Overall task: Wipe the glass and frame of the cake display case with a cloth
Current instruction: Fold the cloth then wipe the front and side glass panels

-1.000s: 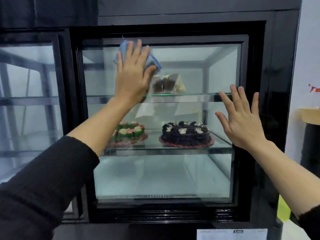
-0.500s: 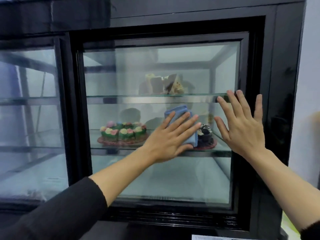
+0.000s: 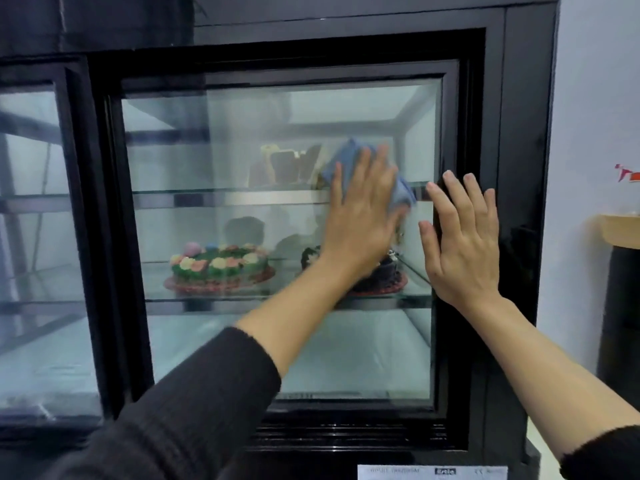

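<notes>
The cake display case has a black frame [image 3: 491,98] around a glass door [image 3: 242,133]. My left hand [image 3: 360,216] presses a blue cloth [image 3: 341,164] flat against the glass at mid height, right of centre, fingers spread over it. Only the cloth's upper and right edges show past my fingers. My right hand [image 3: 460,240] lies flat and open on the door's right frame edge, holding nothing.
Inside, a green flower-topped cake [image 3: 218,268] and a dark chocolate cake [image 3: 384,278] sit on the middle glass shelf, with cake slices [image 3: 284,168] on the upper shelf. A second glass door [image 3: 31,237] lies to the left. A white wall [image 3: 595,133] stands on the right.
My left hand with the cloth swept from the top left of the glass down to the middle shelf, then up and right to the upper shelf level. My right hand stayed on the frame.
</notes>
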{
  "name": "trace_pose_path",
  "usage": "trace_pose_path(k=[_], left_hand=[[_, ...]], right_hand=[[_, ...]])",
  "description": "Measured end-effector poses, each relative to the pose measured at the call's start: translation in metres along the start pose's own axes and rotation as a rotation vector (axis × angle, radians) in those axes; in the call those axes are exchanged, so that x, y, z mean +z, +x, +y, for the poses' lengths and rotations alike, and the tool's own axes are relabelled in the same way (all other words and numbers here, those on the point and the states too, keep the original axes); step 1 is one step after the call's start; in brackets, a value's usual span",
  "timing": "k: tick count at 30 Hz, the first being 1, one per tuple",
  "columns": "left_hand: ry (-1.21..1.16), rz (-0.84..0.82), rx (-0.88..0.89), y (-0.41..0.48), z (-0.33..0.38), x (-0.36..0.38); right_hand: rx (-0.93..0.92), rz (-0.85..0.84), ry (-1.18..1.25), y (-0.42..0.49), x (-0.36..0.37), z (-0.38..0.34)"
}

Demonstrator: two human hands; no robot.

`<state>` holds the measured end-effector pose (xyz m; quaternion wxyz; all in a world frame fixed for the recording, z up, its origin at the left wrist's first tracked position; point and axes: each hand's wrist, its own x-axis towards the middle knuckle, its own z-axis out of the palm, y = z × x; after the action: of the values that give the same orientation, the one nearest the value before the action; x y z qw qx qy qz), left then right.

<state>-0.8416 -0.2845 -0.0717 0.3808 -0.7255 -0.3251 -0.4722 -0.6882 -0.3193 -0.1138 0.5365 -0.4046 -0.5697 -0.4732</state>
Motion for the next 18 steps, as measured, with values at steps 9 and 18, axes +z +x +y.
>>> trace_pose_path(k=[9,18], left_hand=[[0.194,-0.303,0.589,-0.206,-0.028,0.009],[0.062,-0.031,-0.136,-0.107,-0.037,-0.009]], right_hand=[[0.038,-0.153,0.035,-0.037,-0.017,0.0],[0.21,-0.447,0.095,-0.164,-0.011,-0.063]])
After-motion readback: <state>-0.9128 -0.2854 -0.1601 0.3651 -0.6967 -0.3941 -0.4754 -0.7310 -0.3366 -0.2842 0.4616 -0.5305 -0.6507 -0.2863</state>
